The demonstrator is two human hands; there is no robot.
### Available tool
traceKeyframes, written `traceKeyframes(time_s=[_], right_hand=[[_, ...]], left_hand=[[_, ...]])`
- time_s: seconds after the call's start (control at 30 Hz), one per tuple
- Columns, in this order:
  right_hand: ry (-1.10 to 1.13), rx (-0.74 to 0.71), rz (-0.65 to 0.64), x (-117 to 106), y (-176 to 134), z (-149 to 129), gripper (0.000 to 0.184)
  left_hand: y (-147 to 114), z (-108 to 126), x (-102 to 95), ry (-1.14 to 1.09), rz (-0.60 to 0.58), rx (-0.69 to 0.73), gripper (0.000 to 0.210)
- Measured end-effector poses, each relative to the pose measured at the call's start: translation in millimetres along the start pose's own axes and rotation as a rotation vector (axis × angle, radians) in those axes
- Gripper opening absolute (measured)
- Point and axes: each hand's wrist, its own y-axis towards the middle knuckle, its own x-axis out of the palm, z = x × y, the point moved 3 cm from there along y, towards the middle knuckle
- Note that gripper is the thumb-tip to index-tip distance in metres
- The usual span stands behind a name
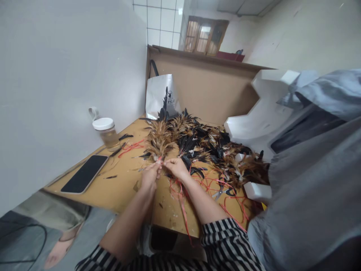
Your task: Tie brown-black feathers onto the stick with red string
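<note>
My left hand (150,175) is closed around the tied base of a feather bundle (159,139), brown with black tips, which points away from me over the table. Close beside it, my right hand (176,167) pinches at the same base, where a bit of red string shows. Whether the string itself is between the right fingertips is too small to tell. Loose red string (180,194) lies tangled below my right wrist and hangs over the table's front edge. More brown and black feather bundles (194,143) are heaped just beyond my hands.
Scissors (221,192) lie among the string on the right, near white foam blocks (258,191). To the left are a phone (84,174) and a lidded jar (106,132). A silver bag (160,94) leans on the cardboard at the back. Grey cloth (316,180) hangs at right.
</note>
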Motion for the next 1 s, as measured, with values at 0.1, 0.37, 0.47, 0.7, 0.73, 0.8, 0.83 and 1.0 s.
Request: traceKeyframes(time_s=[0.1,0.37,0.47,0.7,0.73,0.8,0.83,1.0], right_hand=[[-0.180,-0.042,-0.018,-24,4,-3,0.025],[-0.107,-0.040,0.375,-139,24,9,0.018],[-0.154,-0.008,0.565,-176,41,23,0.023],[-0.542,0.008,0.719,-219,87,30,0.019],[-0.581,0.009,0.722,-218,92,28,0.020],[-0.694,-0.007,0.717,-212,101,22,0.027],[-0.763,-0.030,0.711,-207,106,18,0.031],[-0.962,-0.129,0.656,-177,129,1,0.042]], left_hand=[[9,1,-0.8,-0.091,-0.035,-0.100,0.023],[14,-2,-8.4,-0.318,-0.118,-0.266,0.014],[13,-3,-9.0,-0.321,-0.131,-0.250,0.012],[16,-5,-8.8,-0.366,-0.140,-0.249,0.013],[17,-5,-8.7,-0.374,-0.144,-0.247,0.012],[19,-5,-8.4,-0.385,-0.148,-0.240,0.009],[19,-6,-8.4,-0.388,-0.145,-0.237,0.009],[22,-7,-8.0,-0.389,-0.138,-0.239,0.009]])
